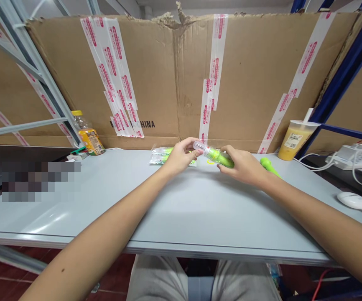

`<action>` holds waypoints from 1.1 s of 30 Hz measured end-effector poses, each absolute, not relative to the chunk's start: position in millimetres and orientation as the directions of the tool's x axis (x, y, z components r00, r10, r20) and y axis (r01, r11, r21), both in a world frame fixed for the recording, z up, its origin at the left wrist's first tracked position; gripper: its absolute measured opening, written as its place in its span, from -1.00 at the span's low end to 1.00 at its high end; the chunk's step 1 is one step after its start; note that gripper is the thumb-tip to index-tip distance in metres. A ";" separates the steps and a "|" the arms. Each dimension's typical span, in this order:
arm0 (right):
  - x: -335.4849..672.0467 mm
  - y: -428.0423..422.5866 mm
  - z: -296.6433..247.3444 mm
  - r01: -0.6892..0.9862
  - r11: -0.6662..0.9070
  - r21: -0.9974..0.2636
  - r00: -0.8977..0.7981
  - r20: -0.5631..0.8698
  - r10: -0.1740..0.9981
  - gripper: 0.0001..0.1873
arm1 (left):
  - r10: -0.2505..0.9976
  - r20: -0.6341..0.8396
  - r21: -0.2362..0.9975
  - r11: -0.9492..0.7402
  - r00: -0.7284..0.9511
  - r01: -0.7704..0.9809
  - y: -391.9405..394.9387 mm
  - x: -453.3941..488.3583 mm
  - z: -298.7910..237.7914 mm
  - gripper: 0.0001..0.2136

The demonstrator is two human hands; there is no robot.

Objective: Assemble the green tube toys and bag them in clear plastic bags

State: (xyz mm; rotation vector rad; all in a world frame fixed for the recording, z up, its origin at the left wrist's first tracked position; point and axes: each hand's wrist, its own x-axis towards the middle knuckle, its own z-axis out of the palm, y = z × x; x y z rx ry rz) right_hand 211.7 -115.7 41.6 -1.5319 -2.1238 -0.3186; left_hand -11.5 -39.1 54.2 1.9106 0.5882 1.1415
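Observation:
Between my hands, above the grey table, is a slim green tube with a clear end, tilted down to the right. My left hand pinches its clear end. Fingers of my right hand close around the green end. Behind my left hand lie clear packets with green contents, partly hidden by it. A small yellow ring shows on the table under the tube. Just right of my right wrist rests a bright green object with a rounded end, partly covered by my forearm.
A tall cardboard sheet with tape strips stands along the back edge. An orange drink bottle is at the back left. At the right are a cup of yellow drink with a straw, a power strip with cables, and a white mouse.

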 end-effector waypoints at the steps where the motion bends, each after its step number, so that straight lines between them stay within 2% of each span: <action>1: 211.8 -115.6 41.4 0.938 0.338 -0.077 -0.250 0.524 0.814 -0.61 | 0.723 0.493 0.832 -0.554 0.483 -0.021 -38.8 -12.4 54.8 -0.66; 6: 213.2 -114.4 39.8 0.947 0.320 -0.001 -0.271 0.530 0.804 -0.60 | 0.754 0.463 0.854 -0.521 0.466 -0.006 -40.2 -15.2 59.1 -0.64; 14: 213.1 -114.1 38.7 0.950 0.310 0.032 -0.280 0.523 0.805 -0.61 | 0.726 0.472 0.828 -0.560 0.500 0.031 -43.3 -16.6 61.1 -0.61; 24: 215.5 -115.0 40.5 0.930 0.368 -0.002 -0.318 0.499 0.806 -0.60 | 0.730 0.423 0.842 -0.535 0.537 0.064 -47.4 -18.5 65.1 -0.60; 29: 217.5 -113.9 40.5 0.932 0.356 0.064 -0.339 0.501 0.796 -0.59 | 0.754 0.457 0.820 -0.563 0.473 0.106 -41.5 -19.6 64.5 -0.63; 33: 219.4 -112.5 39.1 0.933 0.359 0.035 -0.327 0.503 0.800 -0.57 | 0.731 0.478 0.805 -0.586 0.486 0.090 -38.7 -20.5 64.0 -0.60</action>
